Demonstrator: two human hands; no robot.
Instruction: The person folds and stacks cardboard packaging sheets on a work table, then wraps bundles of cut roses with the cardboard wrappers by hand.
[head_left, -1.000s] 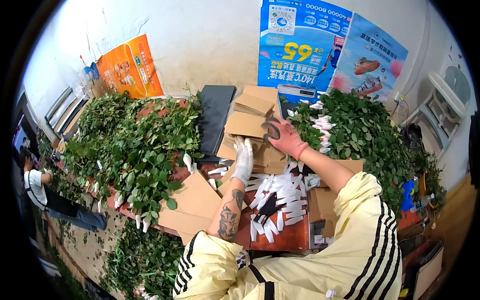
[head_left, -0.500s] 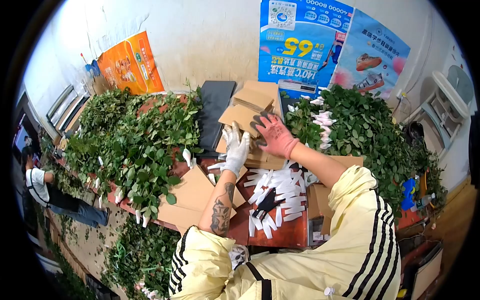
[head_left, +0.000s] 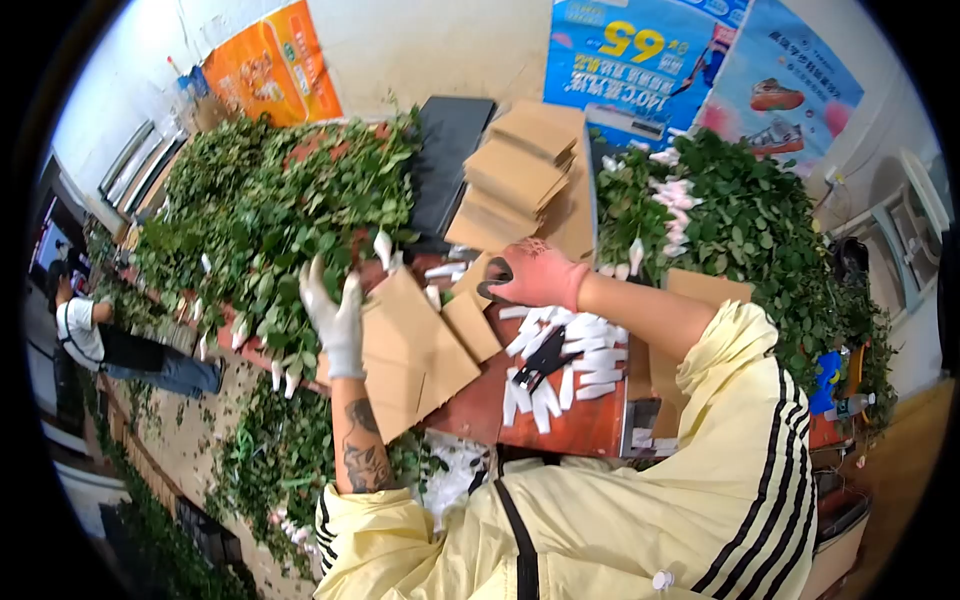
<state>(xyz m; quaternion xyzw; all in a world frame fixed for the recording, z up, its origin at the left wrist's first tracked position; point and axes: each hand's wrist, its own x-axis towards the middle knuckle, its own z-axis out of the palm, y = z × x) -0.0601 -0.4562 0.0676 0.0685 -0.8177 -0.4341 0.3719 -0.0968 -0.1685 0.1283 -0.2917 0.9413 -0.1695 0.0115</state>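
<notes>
My left hand (head_left: 335, 318), in a white glove, is open with its fingers spread, at the left edge of a large cardboard sheet (head_left: 415, 350). My right hand (head_left: 535, 275) wears a pink glove with dark fingertips. Its fingers are curved, with thumb and forefinger apart, beside the edge of a smaller cardboard piece (head_left: 468, 322); I see nothing held in them. Beyond it stands a stack of folded cardboard (head_left: 515, 180). White paper-like strips (head_left: 590, 355) and a black item (head_left: 545, 360) with a white mark lie on the red table (head_left: 470, 410).
Leafy stems with wrapped white heads fill the left side (head_left: 270, 240); more leafy stems (head_left: 740, 210) lie at right, with pale pink wrapped heads (head_left: 677, 210). A dark flat board (head_left: 450, 160) lies left of the stack. Another person (head_left: 100, 340) stands at far left.
Both hands have left the cardboard stack. My left hand has moved left to the large sheet, and my right hand has come nearer to me. The view has tilted down.
</notes>
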